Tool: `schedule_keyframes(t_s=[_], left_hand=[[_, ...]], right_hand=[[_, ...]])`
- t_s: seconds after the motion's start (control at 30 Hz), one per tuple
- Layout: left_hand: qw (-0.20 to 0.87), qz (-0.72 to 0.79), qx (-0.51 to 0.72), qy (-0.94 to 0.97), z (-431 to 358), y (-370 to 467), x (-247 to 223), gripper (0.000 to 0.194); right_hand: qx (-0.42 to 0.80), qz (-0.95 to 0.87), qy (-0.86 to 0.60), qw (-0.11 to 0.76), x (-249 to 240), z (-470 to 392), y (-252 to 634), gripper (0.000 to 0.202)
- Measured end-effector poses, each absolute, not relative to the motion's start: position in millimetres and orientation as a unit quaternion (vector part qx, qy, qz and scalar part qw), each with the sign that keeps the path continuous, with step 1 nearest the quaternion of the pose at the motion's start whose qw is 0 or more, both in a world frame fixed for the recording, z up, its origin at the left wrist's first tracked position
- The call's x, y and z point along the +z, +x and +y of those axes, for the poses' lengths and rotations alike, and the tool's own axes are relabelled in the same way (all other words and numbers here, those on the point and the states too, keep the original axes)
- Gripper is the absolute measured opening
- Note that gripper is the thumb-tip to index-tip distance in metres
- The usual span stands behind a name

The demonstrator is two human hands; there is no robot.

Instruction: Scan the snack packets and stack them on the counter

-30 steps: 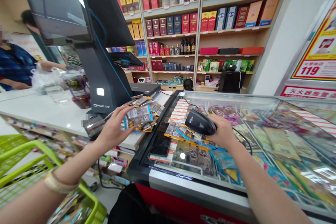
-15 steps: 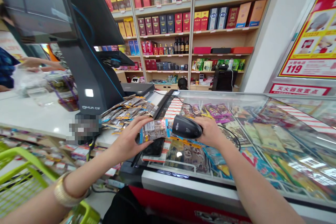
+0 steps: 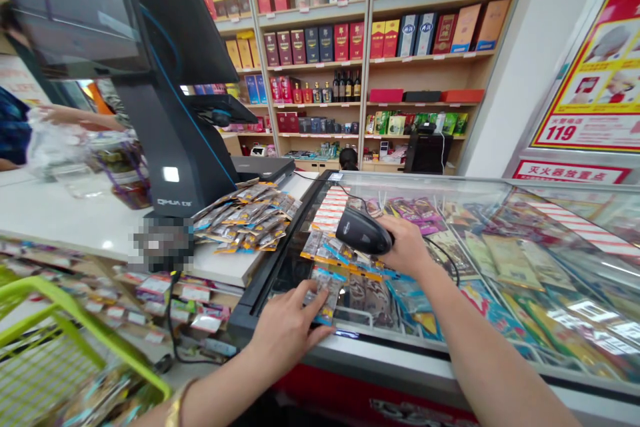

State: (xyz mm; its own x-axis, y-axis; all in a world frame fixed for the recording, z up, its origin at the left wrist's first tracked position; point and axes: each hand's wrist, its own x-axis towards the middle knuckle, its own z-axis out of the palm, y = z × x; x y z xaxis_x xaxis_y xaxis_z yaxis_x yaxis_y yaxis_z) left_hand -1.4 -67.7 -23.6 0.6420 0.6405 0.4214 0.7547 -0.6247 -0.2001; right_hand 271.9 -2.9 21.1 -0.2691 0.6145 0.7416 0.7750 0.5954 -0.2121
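My right hand grips a black barcode scanner above the glass freezer top. With fingers on a small snack packet, my left hand rests at the freezer's near left corner; its thumb and fingers are around the packet's near edge. More packets with orange and blue edges lie on the glass just under the scanner. A large pile of similar packets sits on the white counter to the left.
A dark monitor stand rises on the white counter. A green basket with packets inside is at the lower left. The scanner's cable runs over the freezer glass. Another person's arm is at the far left.
My left hand has moved down and toward me, bringing its packet from in front of the scanner to the glass. The scanner has shifted slightly right. More of the basket's contents shows.
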Motion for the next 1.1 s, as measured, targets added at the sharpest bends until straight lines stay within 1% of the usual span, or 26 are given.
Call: schedule_keyframes(t_s=[0.07,0.13,0.23,0.33,0.43,0.53,0.6,0.67,0.7,0.8,0.9,0.97,1.1], left_hand=[[0.160,-0.412,-0.128,-0.888,-69.7,2.1,-24.8,0.044],[0.146,-0.415,-0.117,-0.890,-72.2,1.9,-24.5,0.044],[0.132,-0.401,-0.134,-0.896,-76.0,-3.3,-22.8,0.044],[0.125,-0.381,-0.200,-0.894,-72.0,-15.1,-14.1,0.037],[0.132,-0.395,-0.299,-0.859,-50.3,-40.6,7.6,0.032],[0.162,-0.468,-0.388,-0.777,-11.9,-83.6,38.4,0.030],[0.173,-0.541,-0.415,-0.710,16.3,-117.2,58.3,0.033],[0.171,-0.621,-0.395,-0.655,40.9,-148.1,74.1,0.037],[0.159,-0.656,-0.363,-0.642,50.9,-161.0,79.9,0.039],[0.058,-0.724,-0.246,-0.642,71.2,-186.2,89.5,0.039],[-0.030,-0.736,-0.195,-0.647,79.7,-195.1,90.5,0.032],[-0.034,-0.731,-0.179,-0.658,81.3,-196.2,89.7,0.028],[0.033,-0.699,-0.171,-0.693,77.8,-194.9,89.2,0.024]], right_hand=[[-0.098,-0.787,-0.444,0.417,20.2,-2.3,273.0,0.032],[-0.096,-0.786,-0.446,0.417,19.5,-1.9,273.9,0.033],[-0.099,-0.787,-0.446,0.415,18.6,-1.8,274.8,0.029],[-0.102,-0.787,-0.440,0.420,17.5,-1.7,275.8,0.026],[-0.108,-0.785,-0.432,0.430,16.8,-1.3,277.2,0.023],[-0.107,-0.788,-0.423,0.434,17.0,-1.3,277.7,0.023],[-0.103,-0.792,-0.421,0.431,17.2,-1.7,277.2,0.023],[-0.103,-0.792,-0.425,0.427,17.0,-2.1,276.4,0.025],[-0.104,-0.791,-0.427,0.426,16.7,-2.2,276.1,0.025],[-0.107,-0.792,-0.428,0.422,15.1,-1.9,276.1,0.028],[-0.104,-0.794,-0.429,0.419,13.7,-1.2,277.3,0.028],[-0.101,-0.794,-0.429,0.420,13.2,-1.0,277.8,0.026],[-0.105,-0.793,-0.430,0.419,13.4,-1.1,277.1,0.025]])
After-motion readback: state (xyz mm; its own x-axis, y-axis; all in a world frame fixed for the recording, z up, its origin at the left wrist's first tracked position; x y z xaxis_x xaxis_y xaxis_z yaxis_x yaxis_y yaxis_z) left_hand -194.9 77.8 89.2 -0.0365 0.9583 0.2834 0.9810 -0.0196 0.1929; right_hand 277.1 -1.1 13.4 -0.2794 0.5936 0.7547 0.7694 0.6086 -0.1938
